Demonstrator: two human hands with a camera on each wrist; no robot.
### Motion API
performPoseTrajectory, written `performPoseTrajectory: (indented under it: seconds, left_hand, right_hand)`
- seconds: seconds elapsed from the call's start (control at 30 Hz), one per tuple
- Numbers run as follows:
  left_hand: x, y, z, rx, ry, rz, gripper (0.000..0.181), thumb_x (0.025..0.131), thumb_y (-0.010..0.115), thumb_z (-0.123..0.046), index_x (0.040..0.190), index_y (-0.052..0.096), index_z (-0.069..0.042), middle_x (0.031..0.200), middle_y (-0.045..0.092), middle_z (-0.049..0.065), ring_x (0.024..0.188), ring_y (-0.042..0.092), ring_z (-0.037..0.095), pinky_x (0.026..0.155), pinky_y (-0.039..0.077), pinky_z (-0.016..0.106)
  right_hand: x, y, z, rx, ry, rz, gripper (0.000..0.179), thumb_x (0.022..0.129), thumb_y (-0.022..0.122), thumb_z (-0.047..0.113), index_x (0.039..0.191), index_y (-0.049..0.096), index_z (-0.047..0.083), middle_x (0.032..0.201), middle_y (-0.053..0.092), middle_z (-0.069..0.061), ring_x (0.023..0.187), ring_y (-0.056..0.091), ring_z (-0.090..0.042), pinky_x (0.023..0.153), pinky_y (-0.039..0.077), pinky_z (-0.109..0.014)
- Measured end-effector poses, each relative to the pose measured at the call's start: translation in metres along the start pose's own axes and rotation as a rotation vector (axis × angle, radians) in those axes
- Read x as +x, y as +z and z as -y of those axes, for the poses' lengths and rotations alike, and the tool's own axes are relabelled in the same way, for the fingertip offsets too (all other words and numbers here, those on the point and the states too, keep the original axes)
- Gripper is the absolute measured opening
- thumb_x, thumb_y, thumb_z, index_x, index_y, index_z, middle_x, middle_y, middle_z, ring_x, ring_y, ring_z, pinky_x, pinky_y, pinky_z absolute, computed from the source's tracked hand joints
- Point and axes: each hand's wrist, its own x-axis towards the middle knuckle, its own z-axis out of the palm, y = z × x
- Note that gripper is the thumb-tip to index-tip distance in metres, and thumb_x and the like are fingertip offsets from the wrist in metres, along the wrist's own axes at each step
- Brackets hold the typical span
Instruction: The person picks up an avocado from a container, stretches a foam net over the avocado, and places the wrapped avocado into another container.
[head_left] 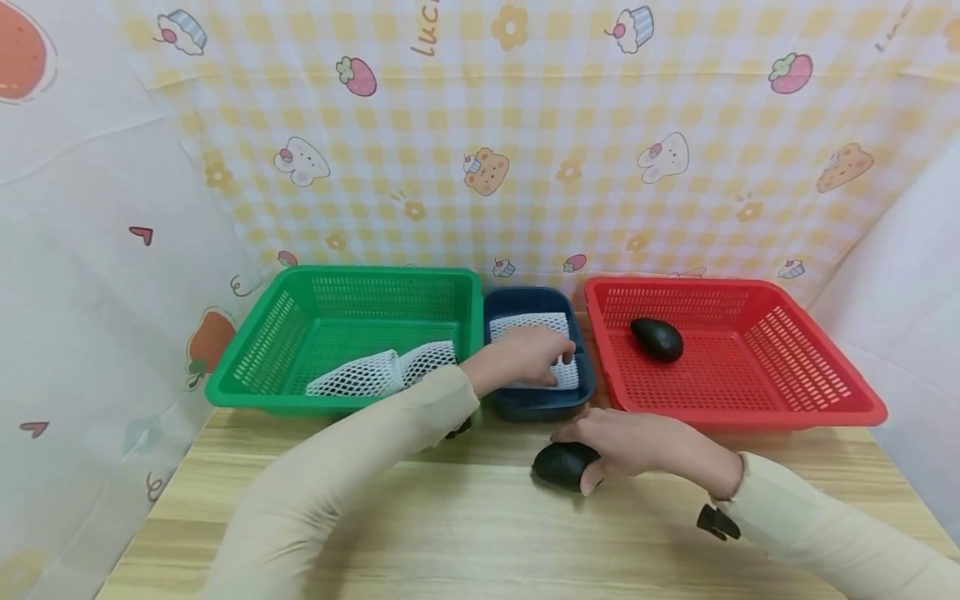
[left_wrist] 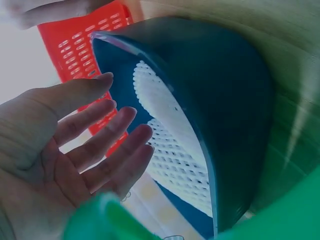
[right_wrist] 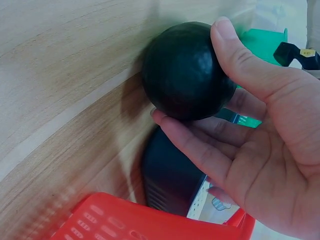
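My right hand [head_left: 621, 442] grips a dark avocado [head_left: 564, 465] low over the wooden table, in front of the blue bin. In the right wrist view the thumb lies on one side of the avocado [right_wrist: 187, 72] and the fingers on the other. My left hand [head_left: 529, 357] hovers above the dark blue bin [head_left: 542, 408] with its fingers loosely bent and nothing in them. White foam net sleeves [left_wrist: 177, 150] lie inside that bin, just beyond the left fingertips in the left wrist view.
On the left stands a green basket [head_left: 247, 400] with net-sleeved items [head_left: 360, 375] in it. A red basket [head_left: 750, 417] on the right holds another avocado [head_left: 657, 339]. Behind them hangs a patterned cloth [head_left: 480, 117]. The wooden table [head_left: 480, 533] extends in front.
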Motion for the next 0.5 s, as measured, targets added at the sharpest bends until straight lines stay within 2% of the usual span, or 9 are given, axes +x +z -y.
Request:
performPoseTrajectory:
  seconds: [0.27, 0.5]
  left_hand:
    - [0.013, 0.008, -0.006, 0.032, -0.037, -0.029, 0.041, 0.092, 0.078, -0.024, 0.13, 0.066, -0.017, 0.121, 0.067, 0.001, 0.102, 0.059, 0.016, 0.094, 0.051, 0.039]
    - [0.022, 0.011, -0.011, 0.078, -0.058, -0.046, 0.047, 0.092, 0.077, -0.021, 0.137, 0.062, -0.018, 0.126, 0.065, 0.0, 0.111, 0.058, 0.016, 0.097, 0.05, 0.038]
  right_hand:
    - [0.0, 0.001, -0.001, -0.012, -0.014, -0.009, 0.064, 0.079, 0.088, 0.033, 0.132, 0.066, 0.007, 0.116, 0.066, 0.002, 0.099, 0.057, -0.011, 0.082, 0.051, -0.032]
    - [0.001, 0.0, 0.0, -0.019, -0.023, -0.009, 0.063, 0.079, 0.088, 0.034, 0.131, 0.066, 0.008, 0.116, 0.066, 0.003, 0.099, 0.057, -0.011, 0.083, 0.051, -0.032]
